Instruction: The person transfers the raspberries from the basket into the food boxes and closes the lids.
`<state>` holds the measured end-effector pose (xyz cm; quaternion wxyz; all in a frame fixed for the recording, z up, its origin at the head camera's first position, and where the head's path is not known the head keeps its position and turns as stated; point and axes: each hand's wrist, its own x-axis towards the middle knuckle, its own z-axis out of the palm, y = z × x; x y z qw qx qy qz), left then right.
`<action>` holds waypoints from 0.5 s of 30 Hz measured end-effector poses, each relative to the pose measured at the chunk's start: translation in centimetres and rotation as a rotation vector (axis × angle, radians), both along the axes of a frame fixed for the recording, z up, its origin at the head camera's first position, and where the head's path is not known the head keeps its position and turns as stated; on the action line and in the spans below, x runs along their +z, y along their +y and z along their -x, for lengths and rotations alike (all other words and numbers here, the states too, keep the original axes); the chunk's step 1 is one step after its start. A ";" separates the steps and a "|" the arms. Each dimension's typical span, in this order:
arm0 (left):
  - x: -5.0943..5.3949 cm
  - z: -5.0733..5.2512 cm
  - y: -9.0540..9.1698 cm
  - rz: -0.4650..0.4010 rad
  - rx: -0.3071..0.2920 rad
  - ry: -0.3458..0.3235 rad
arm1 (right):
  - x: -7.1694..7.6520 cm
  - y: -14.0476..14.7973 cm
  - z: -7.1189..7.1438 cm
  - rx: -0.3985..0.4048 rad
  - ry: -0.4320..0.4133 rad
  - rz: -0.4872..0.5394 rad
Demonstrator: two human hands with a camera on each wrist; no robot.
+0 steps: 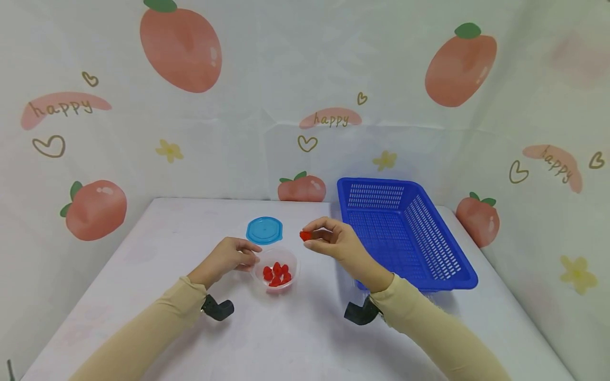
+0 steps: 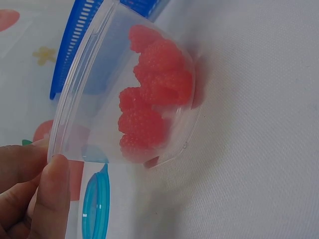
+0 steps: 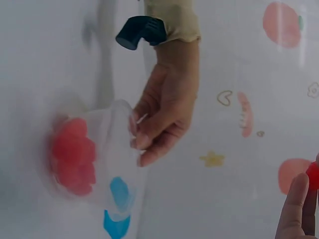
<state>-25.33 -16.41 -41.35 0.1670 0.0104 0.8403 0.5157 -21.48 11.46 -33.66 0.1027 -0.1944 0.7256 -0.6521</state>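
Note:
A clear plastic bowl [image 1: 296,263] stands on the white table with several red raspberries [image 1: 277,271] lying in its bottom. My left hand [image 1: 234,255] pinches the bowl's rim on its left side, thumb and fingers astride the edge, as the left wrist view shows. Up and to the right of the bowl, my right hand [image 1: 335,241] holds a single raspberry [image 1: 305,235] between thumb and fingertips, in the air. In the right wrist view that raspberry [image 3: 312,175] shows only partly, at the right edge. Behind the bowl a round blue lid [image 1: 264,230] lies flat, touched by neither hand.
A large blue slatted basket [image 1: 445,238] sits on the right of the table, partly behind my right hand and forearm. The table [image 1: 190,222] meets a white cloth backdrop [image 1: 248,132] printed with fruit and hearts at the back and sides.

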 end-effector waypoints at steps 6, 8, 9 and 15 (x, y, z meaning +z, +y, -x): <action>0.0 0.0 0.0 -0.009 -0.004 0.003 | -2.1 -1.4 0.1 0.027 -0.042 -0.041; 0.0 0.0 0.0 -0.005 -0.007 0.003 | -2.9 -1.8 0.1 0.033 -0.041 -0.053; 0.0 0.1 0.0 -0.003 -0.007 0.002 | -3.3 -1.9 0.1 0.037 -0.043 -0.057; -0.1 0.1 -0.1 0.007 -0.018 0.010 | -5.6 -2.6 0.1 0.013 -0.103 -0.109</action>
